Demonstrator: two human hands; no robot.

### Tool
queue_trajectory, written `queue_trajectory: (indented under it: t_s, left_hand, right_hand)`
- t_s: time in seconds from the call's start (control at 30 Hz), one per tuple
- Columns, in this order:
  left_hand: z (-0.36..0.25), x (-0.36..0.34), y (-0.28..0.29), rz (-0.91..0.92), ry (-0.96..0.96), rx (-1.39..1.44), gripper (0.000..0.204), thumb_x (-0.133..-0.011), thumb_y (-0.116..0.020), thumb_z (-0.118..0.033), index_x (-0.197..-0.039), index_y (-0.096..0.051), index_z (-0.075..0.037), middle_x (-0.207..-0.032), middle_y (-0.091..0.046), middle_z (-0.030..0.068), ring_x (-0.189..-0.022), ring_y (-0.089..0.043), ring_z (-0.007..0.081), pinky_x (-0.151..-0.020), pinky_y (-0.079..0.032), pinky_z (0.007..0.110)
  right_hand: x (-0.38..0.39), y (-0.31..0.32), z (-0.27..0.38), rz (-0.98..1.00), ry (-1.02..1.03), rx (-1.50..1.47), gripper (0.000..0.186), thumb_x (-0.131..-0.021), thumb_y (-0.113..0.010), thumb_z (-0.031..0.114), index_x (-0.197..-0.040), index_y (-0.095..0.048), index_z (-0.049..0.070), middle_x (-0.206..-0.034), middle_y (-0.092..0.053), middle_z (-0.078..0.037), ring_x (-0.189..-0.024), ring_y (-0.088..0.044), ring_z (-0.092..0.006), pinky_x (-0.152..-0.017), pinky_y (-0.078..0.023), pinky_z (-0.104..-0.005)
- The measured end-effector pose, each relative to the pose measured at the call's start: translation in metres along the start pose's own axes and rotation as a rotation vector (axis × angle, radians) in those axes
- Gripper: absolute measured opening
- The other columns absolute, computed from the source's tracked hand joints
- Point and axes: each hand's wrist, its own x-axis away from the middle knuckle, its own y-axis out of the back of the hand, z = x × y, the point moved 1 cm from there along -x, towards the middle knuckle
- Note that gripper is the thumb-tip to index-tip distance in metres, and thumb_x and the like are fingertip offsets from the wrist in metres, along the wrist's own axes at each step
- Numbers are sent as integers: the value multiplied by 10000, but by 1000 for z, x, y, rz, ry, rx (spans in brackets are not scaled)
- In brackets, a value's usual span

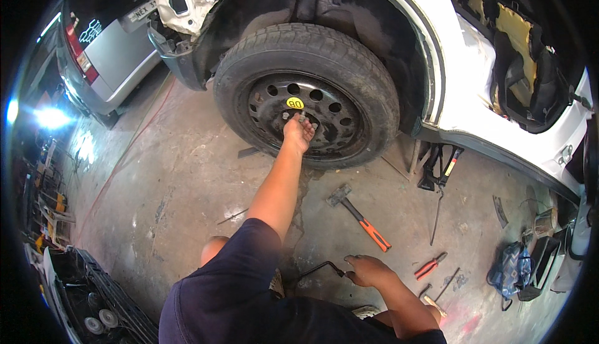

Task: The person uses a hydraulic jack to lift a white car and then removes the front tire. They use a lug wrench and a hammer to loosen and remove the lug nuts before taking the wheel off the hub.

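Observation:
My left hand reaches to the middle of a black steel wheel with a tyre around it. Its fingers are closed about a lug nut at the hub, partly hidden by the hand. A round yellow sticker is just above. Low in front of my body, my right hand is curled at the end of a bent black lug wrench; its grip is partly hidden.
A hammer with an orange-black handle and red-handled pliers lie on the concrete floor. A jack stands under the white car body. A blue patterned bag is at right, a black car part at lower left, a silver vehicle behind.

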Motion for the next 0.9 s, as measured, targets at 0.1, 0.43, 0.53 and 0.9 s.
queue_trajectory:
  t_s: [0.1,0.43,0.53,0.9]
  left_hand:
    - [0,3,-1,5,13,19,444,-1089,-399,-383,-1003,-603,2,-768,-556,34,-699,-576,166,-659,-513,322]
    - [2,16,-3,-20,24,-93,440,-1089,-410,-391,-1045,-597,4,-762,-529,26,-742,-589,182,-699,-514,330]
    - [3,9,1,57,-78,-76,464,-1094,-396,-401,-1072,-597,17,-776,-540,32,-744,-587,180,-698,-512,330]
    - [5,0,9,46,18,-2,452,-1081,-428,-417,-1110,-587,5,-848,-605,42,-718,-592,160,-660,-505,315]
  right_hand:
    - [-2,1,-1,-1,-4,14,559,-916,-682,298,-1399,-543,52,-1208,-673,-242,-1135,-642,-417,-958,-518,-490]
    - [-3,-1,-3,-15,7,8,549,-908,-684,292,-1381,-553,46,-1212,-675,-239,-1137,-643,-414,-958,-522,-484]
    - [-5,-2,-1,-15,15,10,551,-907,-686,295,-1381,-553,47,-1222,-673,-235,-1145,-639,-412,-963,-520,-483]
    - [-5,-2,1,-2,37,11,545,-906,-695,305,-1361,-557,39,-1196,-679,-237,-1125,-642,-423,-944,-522,-496]
